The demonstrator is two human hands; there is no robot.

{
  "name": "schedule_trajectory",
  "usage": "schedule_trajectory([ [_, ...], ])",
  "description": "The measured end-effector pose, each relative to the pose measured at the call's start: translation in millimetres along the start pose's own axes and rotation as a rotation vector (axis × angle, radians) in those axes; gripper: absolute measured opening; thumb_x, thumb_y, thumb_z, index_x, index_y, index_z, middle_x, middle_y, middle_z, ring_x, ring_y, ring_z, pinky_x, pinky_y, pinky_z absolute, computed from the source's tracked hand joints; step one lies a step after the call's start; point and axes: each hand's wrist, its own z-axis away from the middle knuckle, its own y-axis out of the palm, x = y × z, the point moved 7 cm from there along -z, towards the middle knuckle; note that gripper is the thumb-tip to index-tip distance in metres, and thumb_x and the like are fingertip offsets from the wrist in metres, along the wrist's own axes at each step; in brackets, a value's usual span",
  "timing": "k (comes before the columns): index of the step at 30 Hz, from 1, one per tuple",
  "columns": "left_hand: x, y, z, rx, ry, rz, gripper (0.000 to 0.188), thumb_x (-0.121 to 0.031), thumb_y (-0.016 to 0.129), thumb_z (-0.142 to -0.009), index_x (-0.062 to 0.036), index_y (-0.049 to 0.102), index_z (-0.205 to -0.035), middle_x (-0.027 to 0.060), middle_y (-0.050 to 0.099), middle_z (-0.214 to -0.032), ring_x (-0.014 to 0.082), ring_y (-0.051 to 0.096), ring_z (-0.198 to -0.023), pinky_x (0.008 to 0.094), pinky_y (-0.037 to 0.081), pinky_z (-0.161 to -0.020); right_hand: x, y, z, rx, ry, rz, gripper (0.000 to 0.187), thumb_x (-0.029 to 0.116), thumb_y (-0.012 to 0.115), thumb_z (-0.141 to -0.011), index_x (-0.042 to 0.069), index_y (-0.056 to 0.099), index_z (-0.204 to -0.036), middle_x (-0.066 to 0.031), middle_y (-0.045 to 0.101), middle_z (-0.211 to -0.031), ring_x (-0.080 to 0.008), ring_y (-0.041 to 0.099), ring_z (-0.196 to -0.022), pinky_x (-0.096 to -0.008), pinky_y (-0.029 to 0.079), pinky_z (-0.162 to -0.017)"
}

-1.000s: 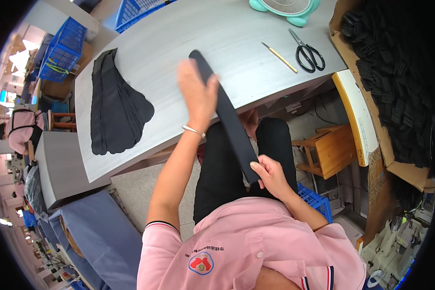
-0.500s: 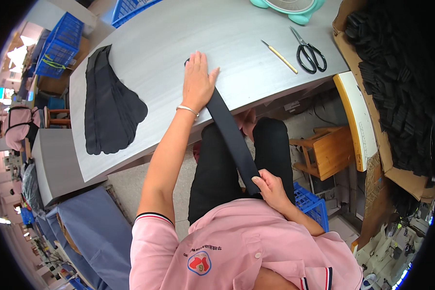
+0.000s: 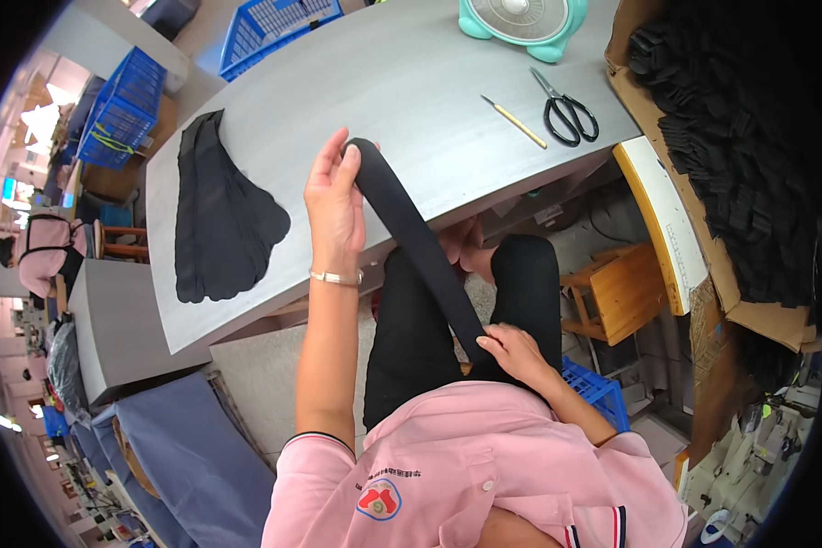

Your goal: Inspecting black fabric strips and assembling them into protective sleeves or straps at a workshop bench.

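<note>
A long black fabric strip stretches slantwise from the table's front edge down over my lap. My left hand is turned palm up above the table and pinches the strip's far end between thumb and fingers. Down by my right thigh, my right hand grips the near end, its fingers wrapped around it. To the left on the grey table lies a fanned pile of similar black strips.
Scissors with black handles and a yellow-handled pointed tool lie at the table's right. Beyond them stands a mint-green fan. On the right, a cardboard box holds many black pieces. A wooden stool stands below.
My left hand, which lay flat on the strip on the table, has turned over and lifted the strip's far end. My right hand keeps its hold, nearly in place.
</note>
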Motion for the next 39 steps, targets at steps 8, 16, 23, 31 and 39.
schedule_trajectory([
  [8, -1.5, 19.7, 84.4, 0.052, -0.175, 0.172, 0.020, -0.012, 0.068, -0.095, -0.0056, 0.063, -0.113, 0.0032, 0.070, -0.098, 0.0158, 0.067, -0.092, 0.0295, 0.053, -0.084, 178.5, -85.2, -33.1, -0.479, -0.493, -0.260, 0.028, 0.004, 0.071, -0.089, 0.001, 0.063, -0.116, -0.0109, 0.064, -0.107, -0.0168, 0.065, -0.077, -0.0286, 0.053, -0.070],
  [16, -10.3, 42.7, 123.2, 0.253, -0.120, 0.178, 0.018, 0.002, 0.073, -0.086, -0.0048, 0.067, -0.102, 0.0017, 0.065, -0.101, 0.0093, 0.062, -0.090, 0.0227, 0.051, -0.081, 202.0, -95.8, -63.6, 0.094, -0.277, -0.980, 0.009, 0.009, 0.067, -0.093, 0.001, 0.065, -0.098, 0.0023, 0.064, -0.088, -0.0055, 0.058, -0.077, -0.0210, 0.046, -0.068],
  [23, 5.8, 35.9, 118.2, 0.261, -0.231, 0.236, 0.020, 0.005, 0.076, -0.081, -0.0021, 0.067, -0.098, 0.0011, 0.065, -0.093, 0.0081, 0.062, -0.083, 0.0205, 0.052, -0.075, 208.0, -95.6, -50.3, 0.011, -0.530, -0.745, 0.006, 0.009, 0.063, -0.095, 0.004, 0.061, -0.097, 0.0022, 0.057, -0.092, -0.0009, 0.045, -0.071, -0.0163, 0.035, -0.057],
  [31, -1.7, 56.3, 129.2, 0.238, -0.260, 0.170, 0.022, 0.003, 0.075, -0.084, -0.0005, 0.066, -0.104, 0.0029, 0.065, -0.101, 0.0088, 0.062, -0.089, 0.0216, 0.052, -0.081, 185.7, -105.4, -47.4, -0.106, -0.462, -0.844, 0.011, 0.008, 0.063, -0.097, 0.002, 0.059, -0.105, 0.0025, 0.057, -0.096, -0.0042, 0.053, -0.086, -0.0194, 0.044, -0.074],
  [39, -2.0, 75.9, 141.4, 0.488, -0.019, -0.076, 0.019, 0.007, 0.071, -0.085, -0.0046, 0.065, -0.099, 0.0007, 0.061, -0.101, 0.0071, 0.058, -0.087, 0.0198, 0.048, -0.078, 164.7, -106.0, -50.6, -0.104, -0.480, -0.913, 0.008, 0.008, 0.066, -0.095, 0.003, 0.063, -0.099, 0.0018, 0.058, -0.093, -0.0044, 0.051, -0.082, -0.0197, 0.042, -0.072],
])
